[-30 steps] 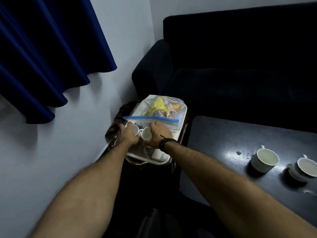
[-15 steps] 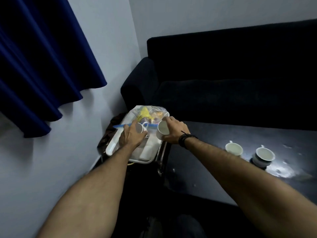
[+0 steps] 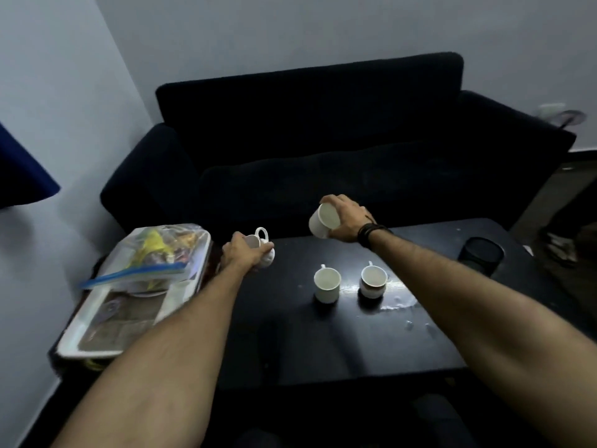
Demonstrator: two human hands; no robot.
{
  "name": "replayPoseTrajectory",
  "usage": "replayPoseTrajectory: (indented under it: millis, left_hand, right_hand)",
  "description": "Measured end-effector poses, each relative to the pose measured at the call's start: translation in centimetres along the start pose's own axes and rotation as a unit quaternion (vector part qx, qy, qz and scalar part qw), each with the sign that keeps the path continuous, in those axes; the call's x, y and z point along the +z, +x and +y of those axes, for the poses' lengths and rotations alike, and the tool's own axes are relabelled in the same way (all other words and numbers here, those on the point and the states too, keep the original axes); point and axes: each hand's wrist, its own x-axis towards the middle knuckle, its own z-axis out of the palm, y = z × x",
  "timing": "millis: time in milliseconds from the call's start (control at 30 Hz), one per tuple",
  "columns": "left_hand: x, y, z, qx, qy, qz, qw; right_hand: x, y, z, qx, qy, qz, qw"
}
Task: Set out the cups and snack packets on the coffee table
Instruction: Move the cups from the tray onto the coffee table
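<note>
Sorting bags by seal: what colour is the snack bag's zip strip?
Blue, on the clear snack bag; the head view shows it.

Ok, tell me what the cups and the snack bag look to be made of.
Cups on the table: likely glazed ceramic, white, smooth, thick-rimmed with loop handles.
Snack bag: clear thin plastic, see-through and crinkled, with a blue zip strip.

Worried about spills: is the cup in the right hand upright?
Tipped: the cup in the right hand faces its mouth sideways toward the camera.
</note>
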Motion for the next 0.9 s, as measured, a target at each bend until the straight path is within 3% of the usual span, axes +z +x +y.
replayPoseTrajectory:
  millis: [100,333,600,900]
  left_hand:
    - [4.0,0.9,2.1,-0.019,0.004,-0.024,1.000]
    - [11.6,3.4,5.3,-0.039,0.055,0.020,0.998]
    - [16.7,6.1,6.6,-0.039,0.112,0.049,0.992]
    - [20.3,6.0,6.2,-0.062,0.110,-0.012,0.992]
  right_hand:
    - [-1.0,0.7,5.1,0.008,-0.058,-0.018,0.998]
    - [1.3,3.2,11.9,0.002,-0.141,-0.068,0.988]
    - [5.8,5.4,14.5,-0.064,-0.233,-0.164,0.956]
    - [7.3,6.6,15.7,-0.105,-0.259,-0.215,0.936]
